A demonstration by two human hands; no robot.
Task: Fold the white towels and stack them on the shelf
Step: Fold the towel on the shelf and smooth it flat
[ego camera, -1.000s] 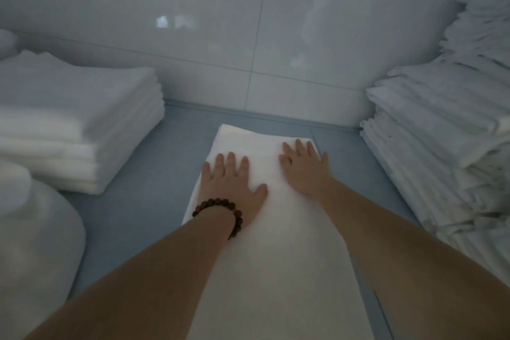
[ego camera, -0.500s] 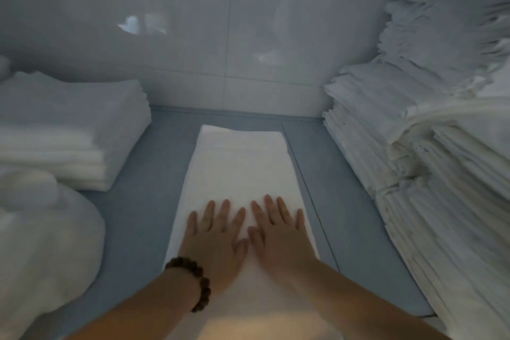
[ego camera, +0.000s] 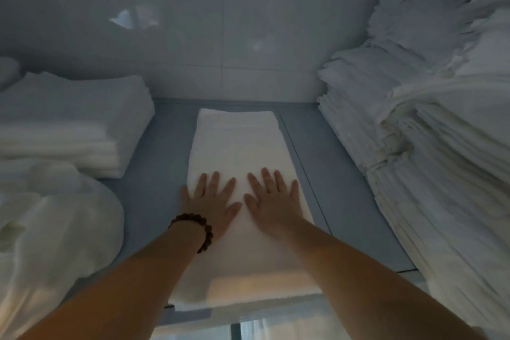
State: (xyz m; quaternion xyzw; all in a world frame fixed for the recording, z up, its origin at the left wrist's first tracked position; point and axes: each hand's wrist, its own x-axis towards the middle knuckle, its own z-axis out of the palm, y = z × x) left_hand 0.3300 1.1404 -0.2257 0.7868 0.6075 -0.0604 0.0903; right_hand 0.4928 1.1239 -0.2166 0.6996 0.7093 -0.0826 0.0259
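Observation:
A long white towel [ego camera: 237, 143], folded into a narrow strip, lies lengthwise on the grey-blue shelf [ego camera: 154, 174], its near end hanging over the shelf's front edge. Both my hands lie flat on its middle, fingers straight and spread. My left hand [ego camera: 211, 203], with a dark bead bracelet on the wrist, presses the left half. My right hand [ego camera: 271, 200] presses the right half, thumbs nearly meeting.
A neat stack of folded white towels [ego camera: 71, 124] sits at the left, with a loose white heap [ego camera: 47, 229] in front of it. A tall, ragged pile of white linens [ego camera: 430, 146] fills the right side. A white tiled wall [ego camera: 220, 36] closes the back.
My hands slid from the towel's far part back toward me along its length, then spread slightly apart. The view tilted down, so the shelf's front edge shows.

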